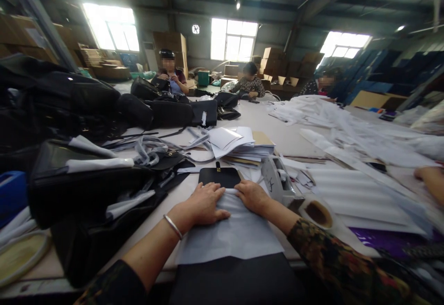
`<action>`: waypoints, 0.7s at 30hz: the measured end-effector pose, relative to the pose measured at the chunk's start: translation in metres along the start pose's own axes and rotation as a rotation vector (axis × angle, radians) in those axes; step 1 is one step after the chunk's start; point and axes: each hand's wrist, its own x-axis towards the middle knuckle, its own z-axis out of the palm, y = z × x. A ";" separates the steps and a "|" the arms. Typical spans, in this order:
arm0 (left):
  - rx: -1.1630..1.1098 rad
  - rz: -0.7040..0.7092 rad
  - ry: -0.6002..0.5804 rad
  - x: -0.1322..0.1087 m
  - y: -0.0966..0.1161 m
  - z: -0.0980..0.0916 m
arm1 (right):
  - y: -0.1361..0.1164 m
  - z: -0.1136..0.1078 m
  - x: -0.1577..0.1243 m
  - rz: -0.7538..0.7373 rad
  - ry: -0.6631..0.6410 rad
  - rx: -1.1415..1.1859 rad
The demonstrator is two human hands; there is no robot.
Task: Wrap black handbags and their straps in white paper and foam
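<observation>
A thin white wrapping sheet (239, 240) lies over a black leather bag (219, 177) in front of me. The bag's far end, with a small gold-coloured clasp, shows beyond the sheet, and more black material shows below its near edge. Spread flat on the sheet is my left hand (206, 203), a silver bangle on its wrist. My right hand (252, 196) has its fingers curled at the sheet's far right edge, by the bag's corner; its fingertips are partly hidden.
Close on the right stand a grey tape dispenser (277, 177) and a roll (317, 213). Stacked papers (243, 143) lie ahead. Black bags (83, 180) crowd the left. White sheets (360, 194) cover the right, where another person's arm (432, 182) reaches in. Several people sit across the table.
</observation>
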 end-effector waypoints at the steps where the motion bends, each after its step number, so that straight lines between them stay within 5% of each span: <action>1: 0.013 0.003 -0.007 0.001 0.000 -0.001 | -0.001 -0.001 -0.001 0.012 0.009 -0.011; 8: 0.043 0.008 0.016 0.008 -0.001 -0.002 | -0.002 -0.023 0.004 0.136 0.126 -0.072; 13: 0.052 -0.050 0.063 0.009 0.001 -0.001 | -0.013 -0.035 0.011 0.078 0.137 -0.031; 21: 0.085 -0.059 0.095 0.002 0.001 0.002 | -0.015 -0.012 -0.003 -0.028 0.068 0.057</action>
